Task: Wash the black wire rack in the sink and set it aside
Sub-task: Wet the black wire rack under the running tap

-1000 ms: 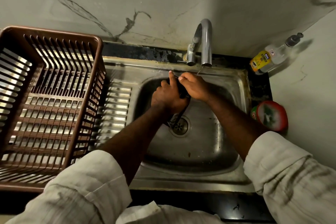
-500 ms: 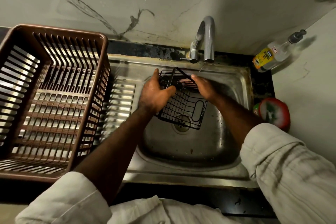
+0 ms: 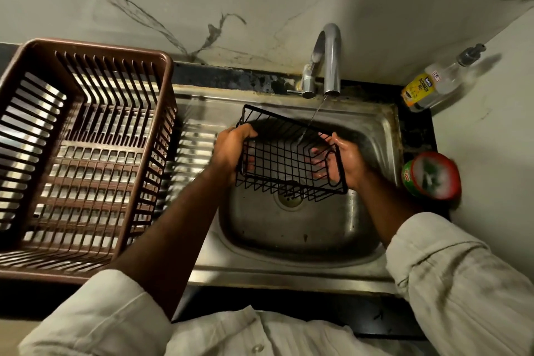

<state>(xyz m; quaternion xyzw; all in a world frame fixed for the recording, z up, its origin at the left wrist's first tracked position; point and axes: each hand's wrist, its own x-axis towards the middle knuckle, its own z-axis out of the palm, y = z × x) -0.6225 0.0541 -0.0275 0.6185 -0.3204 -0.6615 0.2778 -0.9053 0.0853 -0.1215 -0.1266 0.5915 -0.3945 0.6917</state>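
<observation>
The left grip [image 3: 231, 150] and right grip [image 3: 345, 160] clamp opposite ends of the wire rack [image 3: 278, 157]. Between them, tap water [image 3: 314, 116] strikes the rack above the sink [image 3: 289, 243].

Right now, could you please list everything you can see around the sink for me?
black wire rack: one, black, held over the sink bowl under the tap's thin stream
sink: one, steel, centre of the counter
tap: one, silver, behind the sink bowl
dish basket: one, brown, left of the sink bowl
dishwash bottle: one, clear with a yellow label, back right corner
round tub: one, red and green, right of the sink
left hand: one, grips the rack's left end
right hand: one, holds the rack's right end
</observation>
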